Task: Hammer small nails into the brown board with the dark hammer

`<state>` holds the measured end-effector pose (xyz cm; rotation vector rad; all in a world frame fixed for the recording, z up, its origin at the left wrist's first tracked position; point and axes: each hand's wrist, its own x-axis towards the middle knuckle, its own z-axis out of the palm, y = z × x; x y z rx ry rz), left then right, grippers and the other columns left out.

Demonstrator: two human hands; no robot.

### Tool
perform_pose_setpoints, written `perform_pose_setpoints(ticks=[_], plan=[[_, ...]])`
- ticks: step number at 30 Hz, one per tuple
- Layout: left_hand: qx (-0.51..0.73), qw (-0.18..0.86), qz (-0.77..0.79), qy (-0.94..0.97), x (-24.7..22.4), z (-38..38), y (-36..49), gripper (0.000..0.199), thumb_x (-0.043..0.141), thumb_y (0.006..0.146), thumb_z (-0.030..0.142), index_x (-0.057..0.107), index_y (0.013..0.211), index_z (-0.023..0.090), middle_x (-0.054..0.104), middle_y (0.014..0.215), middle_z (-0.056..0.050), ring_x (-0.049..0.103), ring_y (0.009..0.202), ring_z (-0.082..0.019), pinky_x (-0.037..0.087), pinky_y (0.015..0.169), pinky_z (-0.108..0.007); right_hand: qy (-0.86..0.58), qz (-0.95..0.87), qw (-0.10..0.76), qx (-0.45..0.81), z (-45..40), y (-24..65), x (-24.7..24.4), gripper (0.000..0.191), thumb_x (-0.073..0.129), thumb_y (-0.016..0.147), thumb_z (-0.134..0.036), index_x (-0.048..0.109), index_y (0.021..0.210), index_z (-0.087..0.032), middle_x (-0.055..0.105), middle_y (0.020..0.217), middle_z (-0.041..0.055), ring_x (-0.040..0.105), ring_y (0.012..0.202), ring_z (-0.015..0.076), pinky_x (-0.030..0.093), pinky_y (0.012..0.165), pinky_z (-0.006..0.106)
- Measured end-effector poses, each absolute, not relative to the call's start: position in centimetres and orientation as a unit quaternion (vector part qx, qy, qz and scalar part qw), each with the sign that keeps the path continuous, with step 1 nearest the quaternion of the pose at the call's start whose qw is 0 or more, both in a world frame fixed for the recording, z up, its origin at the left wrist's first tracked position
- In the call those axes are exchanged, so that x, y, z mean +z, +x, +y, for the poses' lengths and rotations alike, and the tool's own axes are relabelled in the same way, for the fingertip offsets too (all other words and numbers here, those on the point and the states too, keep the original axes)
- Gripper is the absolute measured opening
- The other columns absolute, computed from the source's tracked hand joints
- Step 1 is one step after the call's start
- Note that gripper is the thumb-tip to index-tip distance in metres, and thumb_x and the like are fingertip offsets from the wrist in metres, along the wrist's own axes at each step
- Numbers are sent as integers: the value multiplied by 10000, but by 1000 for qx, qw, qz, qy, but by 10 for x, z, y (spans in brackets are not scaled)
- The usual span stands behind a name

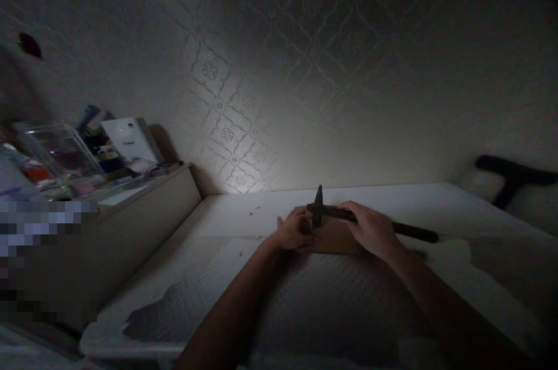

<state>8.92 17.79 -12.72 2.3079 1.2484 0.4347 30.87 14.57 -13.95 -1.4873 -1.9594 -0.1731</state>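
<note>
Hammer (pixel 318 214) gripped mid-handle by right hand (pixel 371 231), head at brown board (pixel 337 237) on white table (pixel 229 210). Left hand (pixel 294 231) curled at board's left side, beside head; pinch cannot be told. Fingers could be struck if head drifts left; board could be shifted if loosely pressed.

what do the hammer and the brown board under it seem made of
Dark, long-handled hammer: head probably dull metal, given its sharp tapered end; handle too dim to tell. Flat brown board: perhaps wood or cardboard, matte, from its plain, unshiny surface.
</note>
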Motion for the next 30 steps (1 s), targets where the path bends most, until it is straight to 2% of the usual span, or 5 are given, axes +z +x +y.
perform_pose_setpoints(ticks=[7, 14, 22, 30], plan=[[164, 244, 478, 828, -125, 175, 91, 411, 744, 660, 307, 589, 1031, 221, 447, 1330, -80, 368, 1239, -335, 92, 1014, -679, -566, -747, 342, -66, 147, 310, -142, 266, 527, 785, -174, 554, 1034, -264, 673, 967, 1, 631, 857, 186, 434, 683, 269], [178, 247, 457, 836, -131, 180, 88, 441, 747, 653, 341, 595, 1051, 226, 442, 1335, -79, 357, 1249, -325, 125, 1053, -617, -574, -739, 345, -75, 148, 310, -143, 244, 521, 799, -190, 546, 1033, -257, 671, 974, 8, 630, 860, 192, 425, 677, 274], [161, 242, 469, 834, -128, 180, 90, 456, 757, 645, 318, 588, 1058, 223, 450, 1320, -82, 382, 1226, -313, 124, 1038, -634, -575, -745, 333, -68, 148, 310, -142, 249, 522, 792, -178, 547, 1025, -259, 674, 948, -1, 634, 838, 189, 424, 662, 273], [155, 244, 458, 841, -129, 180, 89, 444, 734, 669, 356, 575, 1063, 227, 404, 1358, -85, 326, 1266, -325, 83, 1025, -657, -567, -752, 332, -53, 145, 308, -139, 244, 519, 798, -176, 541, 1026, -259, 671, 967, -3, 633, 860, 188, 436, 688, 275]])
